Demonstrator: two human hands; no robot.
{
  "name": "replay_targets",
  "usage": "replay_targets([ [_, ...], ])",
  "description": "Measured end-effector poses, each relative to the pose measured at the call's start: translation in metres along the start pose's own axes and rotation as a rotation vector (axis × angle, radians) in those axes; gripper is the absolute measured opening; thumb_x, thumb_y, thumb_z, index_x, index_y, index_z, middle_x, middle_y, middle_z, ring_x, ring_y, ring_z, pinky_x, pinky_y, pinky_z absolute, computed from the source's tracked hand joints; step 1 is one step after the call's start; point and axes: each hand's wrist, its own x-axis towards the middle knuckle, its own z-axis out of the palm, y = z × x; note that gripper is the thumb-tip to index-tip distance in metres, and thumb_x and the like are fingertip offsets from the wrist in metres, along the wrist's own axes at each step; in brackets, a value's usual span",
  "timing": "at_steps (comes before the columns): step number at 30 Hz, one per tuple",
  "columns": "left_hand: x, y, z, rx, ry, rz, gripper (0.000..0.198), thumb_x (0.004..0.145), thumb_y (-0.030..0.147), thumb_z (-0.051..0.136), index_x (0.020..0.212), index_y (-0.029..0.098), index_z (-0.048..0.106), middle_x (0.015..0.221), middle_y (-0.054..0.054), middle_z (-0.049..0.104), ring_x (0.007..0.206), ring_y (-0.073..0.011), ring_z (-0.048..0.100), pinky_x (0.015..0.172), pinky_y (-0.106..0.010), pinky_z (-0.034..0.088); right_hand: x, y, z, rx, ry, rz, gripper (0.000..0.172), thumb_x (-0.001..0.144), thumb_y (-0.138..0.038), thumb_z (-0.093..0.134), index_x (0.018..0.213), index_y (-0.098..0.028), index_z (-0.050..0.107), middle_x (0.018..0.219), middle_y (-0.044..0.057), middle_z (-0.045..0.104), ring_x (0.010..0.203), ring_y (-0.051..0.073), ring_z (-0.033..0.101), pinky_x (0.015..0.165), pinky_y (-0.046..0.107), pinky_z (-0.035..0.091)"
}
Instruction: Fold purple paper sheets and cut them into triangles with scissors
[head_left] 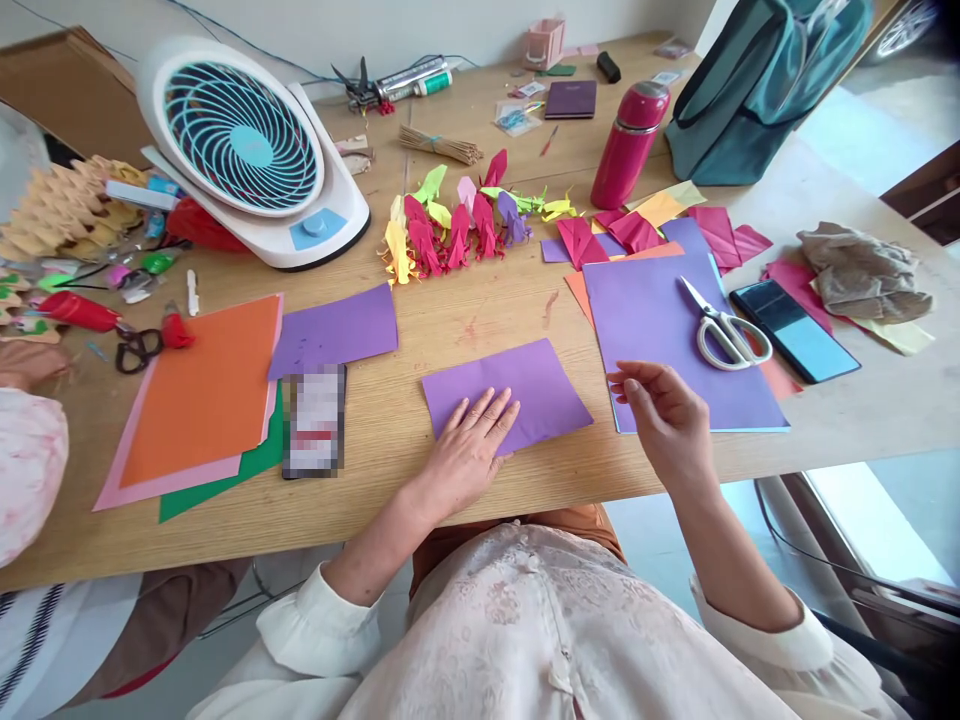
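Observation:
A small purple paper sheet (529, 385) lies on the wooden table (420, 480) in front of me. My left hand (469, 450) rests flat on its near left part, fingers stretched out. My right hand (664, 415) hovers just right of that sheet, over the near edge of a larger purple sheet (660, 320), with its fingers loosely curled and nothing in them. White-handled scissors (724, 330) lie on the larger sheet, beyond my right hand.
Folded paper cranes (457, 225) stand in rows mid-table, with a white fan (251, 150) at the back left. A pink flask (628, 145), teal bag (757, 85), dark phone (795, 330), orange paper stack (202, 395) and another phone (315, 420) lie around. Another person's sleeve (30, 460) is at left.

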Motion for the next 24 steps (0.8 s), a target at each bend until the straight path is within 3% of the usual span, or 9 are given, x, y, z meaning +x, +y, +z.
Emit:
replay_targets([
  [3,-0.001,-0.001,0.001,-0.030,0.010,0.000,0.063,0.101,0.031,0.047,0.159,0.014,0.028,0.169,-0.011,0.023,0.157,-0.0291,0.018,0.126,-0.053,0.022,-0.006,-0.015,0.010,0.373,-0.211,0.195,0.027,0.093,-0.045,0.066,0.112,-0.026,0.071,0.110,0.006,0.076,0.097,0.019,0.071,0.094,0.038,0.057],
  [6,-0.002,-0.002,0.003,-0.025,0.024,0.004,0.063,0.102,0.032,0.045,0.160,0.013,0.026,0.169,-0.011,0.022,0.157,-0.0288,0.017,0.126,-0.053,0.020,-0.008,-0.022,0.034,0.688,-0.429,0.420,0.030,0.095,-0.045,0.061,0.114,-0.024,0.072,0.123,0.007,0.074,0.114,0.020,0.068,0.105,0.039,0.052],
  [10,-0.003,-0.003,0.007,-0.015,0.051,0.016,0.063,0.103,0.036,0.043,0.159,0.011,0.027,0.168,-0.012,0.025,0.157,-0.0295,0.017,0.127,-0.053,0.018,-0.010,-0.012,0.062,0.869,-0.442,0.601,0.029,0.098,-0.042,0.055,0.112,-0.023,0.071,0.130,0.007,0.071,0.126,0.020,0.064,0.118,0.039,0.042],
  [13,-0.003,-0.003,0.009,-0.016,0.058,0.013,0.062,0.103,0.036,0.042,0.159,0.011,0.028,0.169,-0.011,0.024,0.157,-0.0292,0.017,0.127,-0.052,0.018,-0.009,-0.011,0.062,0.804,-0.452,0.715,0.023,0.098,-0.032,0.055,0.107,-0.019,0.072,0.124,0.009,0.074,0.122,0.020,0.066,0.119,0.039,0.041],
  [16,-0.003,-0.003,0.009,-0.012,0.065,0.020,0.063,0.104,0.036,0.042,0.160,0.012,0.026,0.169,-0.010,0.022,0.158,-0.0284,0.016,0.127,-0.052,0.018,-0.003,-0.021,0.051,0.802,-0.530,0.623,0.025,0.099,-0.034,0.054,0.108,-0.020,0.073,0.121,0.008,0.075,0.119,0.020,0.067,0.114,0.039,0.045],
  [19,-0.003,-0.004,0.009,-0.014,0.074,0.020,0.064,0.103,0.037,0.042,0.160,0.011,0.025,0.169,-0.011,0.023,0.157,-0.0284,0.017,0.127,-0.052,0.018,0.001,-0.027,0.050,0.891,-0.511,0.484,0.027,0.098,-0.044,0.055,0.108,-0.027,0.073,0.117,0.003,0.076,0.110,0.018,0.071,0.106,0.037,0.052],
  [22,-0.004,-0.004,0.011,-0.035,0.093,0.018,0.062,0.103,0.039,0.043,0.157,0.010,0.031,0.167,-0.014,0.028,0.157,-0.0282,0.019,0.127,-0.051,0.019,0.000,-0.023,0.060,0.847,-0.543,0.583,0.020,0.091,-0.042,0.066,0.101,-0.026,0.073,0.107,0.002,0.079,0.103,0.017,0.073,0.100,0.035,0.055],
  [24,-0.004,-0.005,0.012,-0.045,0.106,0.018,0.060,0.103,0.040,0.044,0.155,0.009,0.035,0.165,-0.016,0.033,0.156,-0.0283,0.021,0.126,-0.051,0.021,-0.004,-0.019,0.066,0.802,-0.598,0.557,0.021,0.090,-0.040,0.068,0.103,-0.025,0.073,0.112,0.004,0.078,0.108,0.018,0.071,0.105,0.037,0.052],
])
